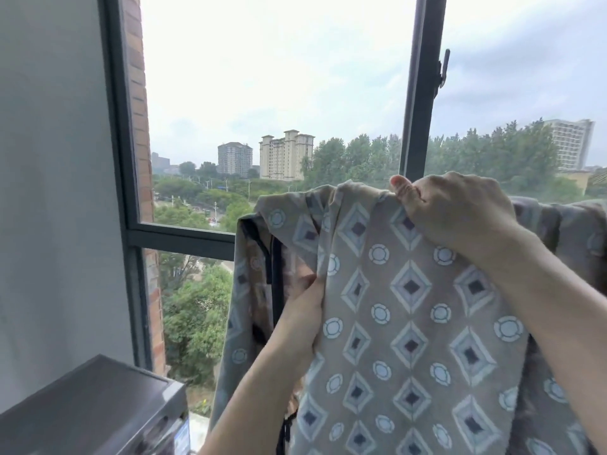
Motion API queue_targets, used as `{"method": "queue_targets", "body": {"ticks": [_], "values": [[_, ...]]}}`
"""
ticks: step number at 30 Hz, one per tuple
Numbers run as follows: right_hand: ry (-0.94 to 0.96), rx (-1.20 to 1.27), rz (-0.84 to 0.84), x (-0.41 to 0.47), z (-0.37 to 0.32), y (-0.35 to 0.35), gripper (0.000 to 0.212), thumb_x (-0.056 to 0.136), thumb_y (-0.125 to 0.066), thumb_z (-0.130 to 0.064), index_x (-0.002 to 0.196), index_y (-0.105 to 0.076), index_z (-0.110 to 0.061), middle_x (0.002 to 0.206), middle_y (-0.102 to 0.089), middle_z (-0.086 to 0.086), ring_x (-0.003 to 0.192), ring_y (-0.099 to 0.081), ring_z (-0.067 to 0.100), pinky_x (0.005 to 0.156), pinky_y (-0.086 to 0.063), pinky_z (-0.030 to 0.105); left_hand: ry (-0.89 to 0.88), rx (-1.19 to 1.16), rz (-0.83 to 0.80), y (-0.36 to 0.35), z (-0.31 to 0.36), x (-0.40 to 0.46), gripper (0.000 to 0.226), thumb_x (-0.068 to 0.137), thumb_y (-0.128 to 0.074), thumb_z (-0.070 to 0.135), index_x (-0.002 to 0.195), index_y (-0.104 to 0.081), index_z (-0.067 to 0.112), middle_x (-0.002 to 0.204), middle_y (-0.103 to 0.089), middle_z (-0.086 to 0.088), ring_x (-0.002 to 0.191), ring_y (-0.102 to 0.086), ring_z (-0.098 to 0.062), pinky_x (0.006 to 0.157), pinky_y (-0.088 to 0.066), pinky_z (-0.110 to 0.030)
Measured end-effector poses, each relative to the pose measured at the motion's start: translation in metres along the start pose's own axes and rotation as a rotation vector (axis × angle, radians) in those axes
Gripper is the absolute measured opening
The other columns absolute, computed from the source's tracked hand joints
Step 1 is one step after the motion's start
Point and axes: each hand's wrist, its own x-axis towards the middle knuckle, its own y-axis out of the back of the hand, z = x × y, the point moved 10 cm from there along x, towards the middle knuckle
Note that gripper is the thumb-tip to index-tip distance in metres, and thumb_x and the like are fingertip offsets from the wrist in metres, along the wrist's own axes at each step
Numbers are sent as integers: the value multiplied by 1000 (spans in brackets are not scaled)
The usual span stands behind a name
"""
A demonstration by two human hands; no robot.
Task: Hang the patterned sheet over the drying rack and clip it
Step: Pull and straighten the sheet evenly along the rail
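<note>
The patterned sheet [394, 323], grey-tan with pale blue diamonds and circles, hangs in front of me from about window-sill height down past the bottom of the view. My right hand [456, 208] grips the bunched top edge of the sheet, thumb on the near side. Lower and to the left, my left hand [303, 310] pinches the sheet's left edge. A dark vertical bar of the drying rack [277, 290] shows through a gap behind the cloth; the rest of the rack is hidden. No clip is visible.
A tall window with a dark frame [121, 159] fills the view ahead, its middle post [418, 110] rising above my right hand. A dark grey appliance [98, 412] sits at the lower left under a grey wall. More of the cloth drapes at the right [565, 224].
</note>
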Motion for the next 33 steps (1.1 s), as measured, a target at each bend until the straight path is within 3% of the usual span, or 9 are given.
{"method": "queue_targets", "body": {"ticks": [3,7,13,20,23,26,28,30,33], "values": [[21,11,22,-1,-2,0,69,98,-6,-57,69,-56,-19,63,-57,-1,57,-52,14,62,-36,30,-67,3,-104,-11,18,-13,33,101,-50,17,72,-64,12,45,-64,4,39,-61,-3,38,-43,-13],[4,-1,43,0,2,-2,69,98,-7,-56,73,-59,-20,65,-56,-1,59,-52,18,62,-35,31,-115,75,-104,-17,28,-17,29,88,-67,40,102,-62,15,77,-76,1,66,-71,-12,60,-55,-26],[9,-17,88,0,3,1,70,99,-9,-55,76,-63,-18,70,-59,3,65,-53,24,64,-34,33,-183,-300,-269,-21,46,-11,33,83,-66,28,107,-74,5,99,-73,-15,83,-71,-27,74,-58,-36],[-16,-43,54,4,2,-2,67,98,-9,-56,79,-62,-20,83,-64,6,70,-50,23,66,-33,33,-247,-361,-309,-8,94,-3,27,92,-50,15,109,-68,6,92,-73,-15,79,-70,-26,73,-58,-36],[-64,-37,53,2,3,-1,60,99,-13,-54,75,-58,-23,79,-62,6,70,-50,23,66,-33,33,-311,-160,-132,29,140,7,26,94,-53,13,117,-64,6,93,-72,-15,83,-69,-29,72,-57,-39],[-97,-47,19,6,2,-4,55,99,-13,-53,69,-50,-24,73,-53,5,70,-50,23,67,-34,33,-349,47,231,91,180,27,19,92,-55,20,93,-73,14,79,-73,-8,72,-70,-24,66,-59,-40],[-123,-61,-11,10,2,-9,57,99,-13,-53,72,-54,-23,74,-52,4,70,-49,22,67,-33,32,-380,245,412,128,199,45,11,89,-55,19,95,-64,17,97,-71,-10,84,-69,-26,76,-60,-46],[-158,-86,-28,13,5,-15,62,99,-13,-53,76,-58,-17,75,-56,3,66,-49,20,64,-32,31,-288,490,334,136,193,69,6,89,-56,11,95,-56,11,104,-67,-13,79,-65,-21,69,-59,-37],[-248,-95,-54,18,6,-22,60,99,-14,-47,76,-58,-14,84,-65,7,66,-50,19,64,-32,31,-91,688,57,126,156,92,14,91,-54,1,88,-65,-6,81,-70,-17,56,-60,-19,54,-56,-33]]}}
